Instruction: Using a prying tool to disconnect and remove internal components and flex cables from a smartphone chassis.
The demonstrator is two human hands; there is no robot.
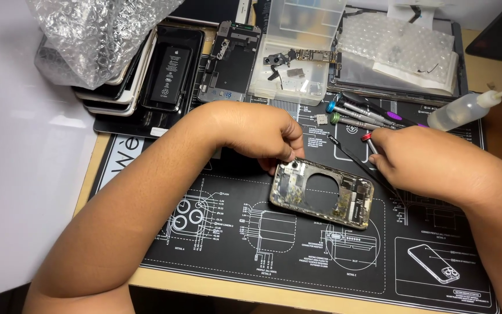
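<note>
An opened phone housing (322, 192) lies tilted on the black repair mat (251, 244), its inner metal parts showing. My left hand (260, 132) rests on the housing's upper left corner, fingers curled down onto it. To the right, my right hand (422, 160) grips a red-capped screwdriver (369, 141) and black tweezers (350, 152), with the tool tips pointing toward the housing's right end.
Several screwdrivers (358, 110) lie above my right hand. A clear squeeze bottle (466, 109) lies at right. Behind are a clear plastic parts tray (294, 55), a stripped phone frame (230, 61), a stack of phones with a battery (169, 72), and bubble wrap (97, 32).
</note>
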